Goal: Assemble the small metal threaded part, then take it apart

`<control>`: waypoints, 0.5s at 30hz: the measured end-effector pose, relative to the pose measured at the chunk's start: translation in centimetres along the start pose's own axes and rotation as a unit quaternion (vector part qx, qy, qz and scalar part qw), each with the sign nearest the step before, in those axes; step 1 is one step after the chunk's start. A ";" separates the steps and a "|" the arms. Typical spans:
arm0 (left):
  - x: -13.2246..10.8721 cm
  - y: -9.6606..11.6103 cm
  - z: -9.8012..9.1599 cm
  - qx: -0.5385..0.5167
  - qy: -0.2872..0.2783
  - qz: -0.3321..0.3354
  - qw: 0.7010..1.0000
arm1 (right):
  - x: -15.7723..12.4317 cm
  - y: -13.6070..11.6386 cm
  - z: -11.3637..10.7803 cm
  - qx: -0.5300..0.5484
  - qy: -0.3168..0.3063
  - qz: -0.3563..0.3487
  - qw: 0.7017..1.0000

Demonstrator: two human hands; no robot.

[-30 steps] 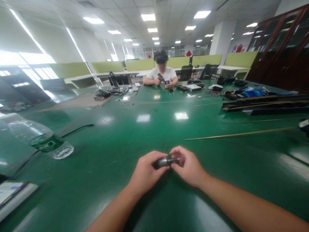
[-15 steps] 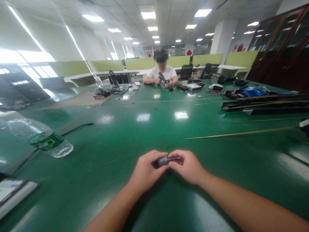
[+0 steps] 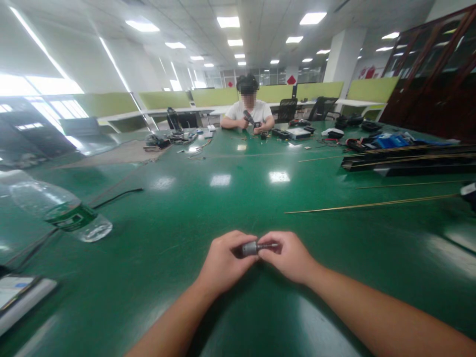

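Observation:
Both my hands meet low over the green table [image 3: 230, 208], at the near middle. My left hand [image 3: 223, 260] is closed round the dark body of a small grey metal cylinder part [image 3: 250, 248]. My right hand [image 3: 288, 255] pinches the thin shaft that sticks out of its right end. The part lies level between my fingers, just above the table top.
A clear water bottle [image 3: 61, 210] lies on its side at the left, a black cable [image 3: 115, 197] beyond it. A phone or tablet [image 3: 18, 297] sits at the near left edge. Thin brass rods [image 3: 372, 204] and black rails [image 3: 409, 163] lie at the right. A person [image 3: 248, 111] works at the far end.
My hands have drawn closer together on the part and sunk slightly; the right fingers now cover more of the shaft. Little else has moved.

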State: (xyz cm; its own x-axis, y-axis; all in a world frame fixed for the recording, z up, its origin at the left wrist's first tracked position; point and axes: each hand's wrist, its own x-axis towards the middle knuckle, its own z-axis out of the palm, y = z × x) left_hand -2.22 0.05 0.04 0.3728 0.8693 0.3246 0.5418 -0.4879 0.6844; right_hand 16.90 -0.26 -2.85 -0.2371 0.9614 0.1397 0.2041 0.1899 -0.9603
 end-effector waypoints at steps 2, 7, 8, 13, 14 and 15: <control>0.0 0.0 0.0 -0.001 -0.002 -0.001 1.000 | 0.0 0.1 0.0 0.006 -0.001 -0.003 1.000; 0.0 0.1 -0.1 -0.005 -0.003 -0.003 1.000 | 0.0 0.3 0.0 0.012 0.001 0.000 1.000; 0.1 0.2 -0.1 -0.005 -0.003 -0.004 1.000 | 0.0 0.4 0.0 0.011 0.003 0.001 1.000; 0.1 0.2 -0.2 -0.009 -0.003 -0.006 1.000 | 0.0 0.3 0.0 0.012 0.001 0.000 1.000; 0.1 0.2 -0.2 -0.009 -0.004 -0.006 1.000 | 0.0 0.3 0.0 0.013 0.001 0.000 1.000; 0.1 0.2 -0.2 -0.010 -0.004 -0.005 1.000 | 0.0 0.2 0.0 0.010 0.001 -0.002 1.000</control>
State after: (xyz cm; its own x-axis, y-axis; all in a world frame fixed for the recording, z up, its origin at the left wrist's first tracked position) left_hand -2.20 0.07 0.37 0.3739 0.8736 0.3116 0.5313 -0.4771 0.7001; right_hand 16.96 -0.17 -3.03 -0.2365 0.9609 0.1440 0.1847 0.1900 -0.9643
